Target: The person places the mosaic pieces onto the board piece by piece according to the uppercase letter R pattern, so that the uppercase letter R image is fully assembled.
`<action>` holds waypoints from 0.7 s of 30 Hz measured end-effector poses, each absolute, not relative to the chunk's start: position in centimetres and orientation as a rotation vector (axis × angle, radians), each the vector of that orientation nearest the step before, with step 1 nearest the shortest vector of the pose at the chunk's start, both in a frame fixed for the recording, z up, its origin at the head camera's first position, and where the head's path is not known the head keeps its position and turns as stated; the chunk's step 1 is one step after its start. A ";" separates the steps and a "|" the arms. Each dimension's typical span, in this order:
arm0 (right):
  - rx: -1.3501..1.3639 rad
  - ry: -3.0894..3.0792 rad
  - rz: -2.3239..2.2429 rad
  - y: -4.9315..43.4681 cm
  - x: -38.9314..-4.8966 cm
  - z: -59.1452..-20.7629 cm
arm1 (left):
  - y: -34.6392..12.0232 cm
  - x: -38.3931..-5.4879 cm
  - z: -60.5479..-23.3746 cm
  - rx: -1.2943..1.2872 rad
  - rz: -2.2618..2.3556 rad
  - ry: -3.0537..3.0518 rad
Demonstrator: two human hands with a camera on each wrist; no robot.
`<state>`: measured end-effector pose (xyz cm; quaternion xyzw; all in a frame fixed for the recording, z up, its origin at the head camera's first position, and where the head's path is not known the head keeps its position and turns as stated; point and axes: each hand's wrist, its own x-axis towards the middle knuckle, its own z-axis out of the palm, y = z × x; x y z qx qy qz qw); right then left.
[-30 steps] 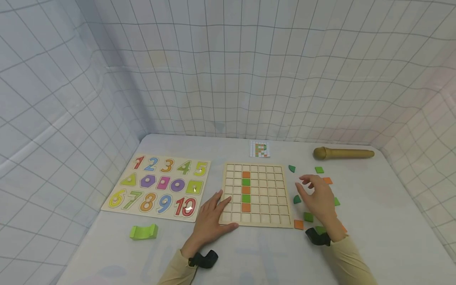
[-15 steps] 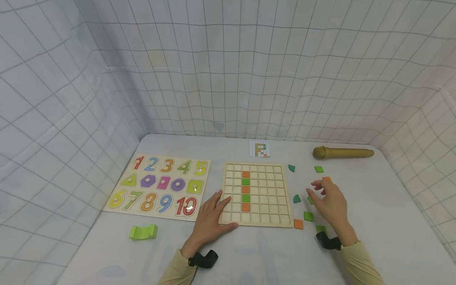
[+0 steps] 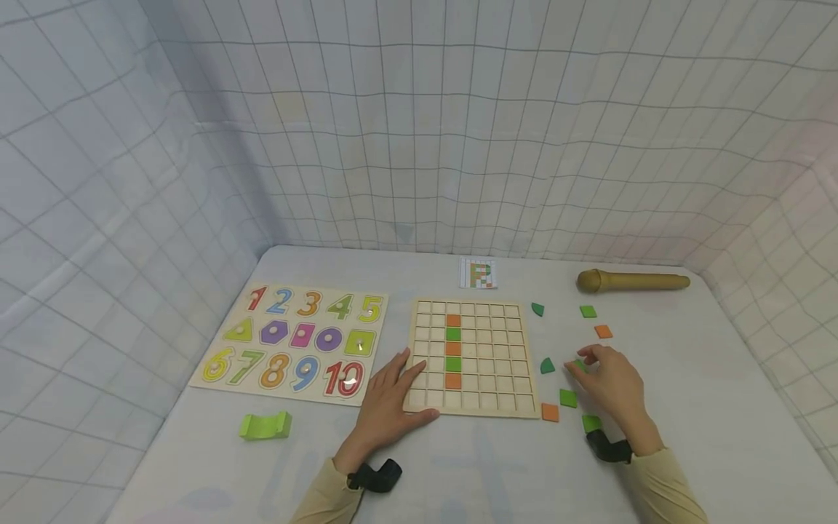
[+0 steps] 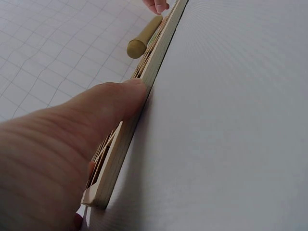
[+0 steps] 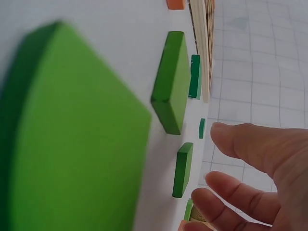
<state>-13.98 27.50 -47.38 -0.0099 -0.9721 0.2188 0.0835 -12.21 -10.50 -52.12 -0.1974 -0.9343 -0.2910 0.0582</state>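
My left hand (image 3: 390, 399) rests on the near left corner of a wooden grid board (image 3: 497, 416), fingers extended along its left side. In the left wrist view, the thumb (image 4: 120, 98) touches the board's front edge. Orange and green square tiles fill part of one column, such as an orange tile (image 3: 453, 381). My right hand (image 3: 614, 382) is to the right of the board, thumb and fingers parted around a small green tile (image 3: 580, 364). In the right wrist view, that green tile (image 5: 183, 170) lies on the table just beyond the fingertips.
More loose tiles lie around the right hand, including an orange square (image 3: 550, 413) and a dark green quarter-round piece (image 3: 547, 366). A pattern card (image 3: 478, 273) and a brown stick with a rounded head (image 3: 631, 282) lie behind. At left are a number puzzle (image 3: 314, 394) and a green block (image 3: 265, 426).
My right hand has shifted right, away from the board, and its fingers have come down toward the green tile. An orange tile behind it now shows fully. The left hand stays put.
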 end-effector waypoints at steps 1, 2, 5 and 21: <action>-0.035 -2.907 0.652 27.5 -14.0 -47.4 | -10.5 -12.2 -52.1 -0.595 -0.884 -2.838; -0.041 -2.912 0.651 27.6 -13.9 -47.4 | -10.5 -12.3 -52.1 -0.592 -0.889 -2.842; -0.051 -2.926 0.655 27.7 -13.9 -47.4 | -10.5 -12.3 -52.1 -0.592 -0.890 -2.843; -0.129 -3.043 0.660 27.8 -13.6 -47.3 | -10.4 -12.1 -51.7 -0.590 -0.892 -2.864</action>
